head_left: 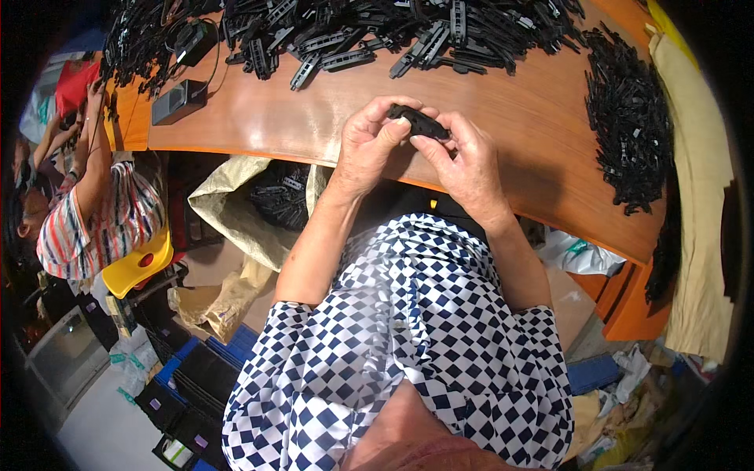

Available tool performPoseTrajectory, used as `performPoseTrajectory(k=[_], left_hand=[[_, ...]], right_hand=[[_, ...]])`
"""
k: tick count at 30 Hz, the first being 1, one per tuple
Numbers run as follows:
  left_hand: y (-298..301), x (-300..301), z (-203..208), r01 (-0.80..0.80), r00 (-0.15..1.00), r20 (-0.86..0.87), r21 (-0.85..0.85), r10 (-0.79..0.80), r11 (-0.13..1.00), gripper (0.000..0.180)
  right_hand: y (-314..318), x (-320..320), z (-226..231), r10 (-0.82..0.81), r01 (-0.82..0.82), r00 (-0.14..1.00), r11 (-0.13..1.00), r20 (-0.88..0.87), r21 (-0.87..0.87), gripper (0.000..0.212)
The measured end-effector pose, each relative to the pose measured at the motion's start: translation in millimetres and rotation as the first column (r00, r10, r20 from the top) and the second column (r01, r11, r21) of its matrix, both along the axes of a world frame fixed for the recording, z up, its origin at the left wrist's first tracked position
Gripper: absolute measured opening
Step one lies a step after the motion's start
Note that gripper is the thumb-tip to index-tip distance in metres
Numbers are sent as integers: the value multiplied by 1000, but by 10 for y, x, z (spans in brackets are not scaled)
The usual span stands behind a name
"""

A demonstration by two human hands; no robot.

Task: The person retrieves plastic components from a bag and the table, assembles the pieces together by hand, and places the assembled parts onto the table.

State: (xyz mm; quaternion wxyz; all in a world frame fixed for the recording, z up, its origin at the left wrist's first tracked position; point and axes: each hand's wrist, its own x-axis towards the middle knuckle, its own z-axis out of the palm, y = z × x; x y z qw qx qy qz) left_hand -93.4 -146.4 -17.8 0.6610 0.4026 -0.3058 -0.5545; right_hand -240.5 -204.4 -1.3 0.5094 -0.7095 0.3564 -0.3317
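Observation:
Between my two hands, just above the table's near edge, is a small black plastic part (424, 124). My left hand (371, 141) pinches its left end, thumb on top. On its right end my right hand (465, 153) closes with thumb and fingers. The fingers cover both ends, so its full shape cannot be made out. Long black slotted plastic pieces (338, 59) lie in a wide heap across the far side of the brown wooden table (267, 118). A second pile of thin black parts (628, 125) covers the table's right end.
A dark box with a cable (179, 102) stands at the table's left. Below the edge, an open woven sack (228, 192) holds more black parts. At far left a person in a striped shirt (102, 212) works beside a yellow chair (140, 263). Blue and black crates (188, 377) are lower left.

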Motion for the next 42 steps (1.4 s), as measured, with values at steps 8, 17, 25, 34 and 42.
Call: performPoseTrajectory(k=[8,17,25,34,42], left_hand=[[-78,-62,-62,42,997,71,-26,-40,999,31],[-16,-115,-24,58,985,-159,-26,-61,998,32],[-48,-74,-31,18,992,-121,-43,-23,999,33],[16,-92,-9,26,998,-56,-34,-28,999,31],[-107,-469,135,5,987,-163,-24,-9,1000,21]], right_hand=[[-4,-92,-2,-58,58,997,998,46,5,27],[31,-180,117,-19,21,999,999,33,-40,31],[43,-147,167,-17,18,1000,997,9,-77,32],[91,-155,106,-24,30,999,982,34,-189,24],[81,-286,120,-100,103,993,994,59,-42,20]])
